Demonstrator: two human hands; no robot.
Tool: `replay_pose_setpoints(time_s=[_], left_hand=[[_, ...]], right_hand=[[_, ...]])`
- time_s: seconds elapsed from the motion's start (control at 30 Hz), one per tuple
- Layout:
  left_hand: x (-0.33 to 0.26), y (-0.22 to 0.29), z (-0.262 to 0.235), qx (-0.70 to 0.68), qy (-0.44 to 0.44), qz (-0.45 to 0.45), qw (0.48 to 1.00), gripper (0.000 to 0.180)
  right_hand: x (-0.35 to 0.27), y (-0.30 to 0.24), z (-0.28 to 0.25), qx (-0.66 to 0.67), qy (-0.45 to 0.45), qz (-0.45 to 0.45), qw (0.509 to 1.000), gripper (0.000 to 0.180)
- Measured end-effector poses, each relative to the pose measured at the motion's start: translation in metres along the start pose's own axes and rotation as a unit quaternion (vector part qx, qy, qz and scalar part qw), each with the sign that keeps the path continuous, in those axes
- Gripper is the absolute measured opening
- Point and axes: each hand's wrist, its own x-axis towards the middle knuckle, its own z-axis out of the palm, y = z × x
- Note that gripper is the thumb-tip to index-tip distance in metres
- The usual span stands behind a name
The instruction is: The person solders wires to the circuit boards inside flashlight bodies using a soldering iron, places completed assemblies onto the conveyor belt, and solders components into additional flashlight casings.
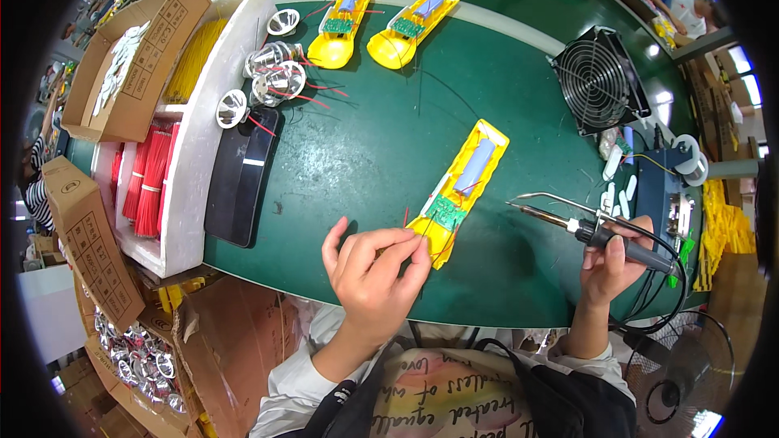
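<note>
Housing of yellow plastic (439, 238) lay slantwise on the green tabletop (341, 162) in front of the person, its far end angled to the right. Inside it sat a blue cylindrical cell (476, 164) and, nearer the person, a green circuit board (446, 212). The left hand (373, 272) was at the housing's near end, thumb and forefinger drawn into a narrow pinch; I could not tell what, if anything, was between them. The right hand (610, 272) gripped a soldering iron (604, 238), its tip pointing left toward the housing but apart from it. Farther off lay two similar yellow housings (331, 53), with silver reflectors (278, 83) to their left. A flat black device (237, 182) lay just beside a white foam box (188, 203) that held bundles of red wires (151, 186). To the right stood a black fan (596, 81), and small white pieces (622, 203) lay near a blue unit (656, 182).
</note>
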Motion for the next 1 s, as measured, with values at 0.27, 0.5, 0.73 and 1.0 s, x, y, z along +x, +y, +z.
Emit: replay_pose_setpoints(time_s=[0.27, 0.5, 0.73, 1.0], left_hand=[[0.0, 0.0, -0.001, 0.005, -0.003, 0.007, 1.0, 0.013], [0.0, -0.002, 0.002, 0.001, 0.009, 0.009, 1.0, 0.012], [-0.002, -0.002, 0.002, -0.006, 0.012, 0.008, 1.0, 0.011], [-0.003, -0.004, 0.002, -0.012, 0.006, 0.005, 1.0, 0.011]], right_hand=[[-0.012, 0.004, -0.025, -0.026, 0.014, -0.051, 0.998, 0.029], [-0.02, 0.005, -0.033, -0.025, 0.023, -0.033, 0.999, 0.033], [-0.025, 0.005, -0.031, 0.006, 0.043, -0.006, 0.999, 0.022], [-0.021, 0.003, -0.025, -0.027, 0.052, 0.018, 0.998, 0.013]])
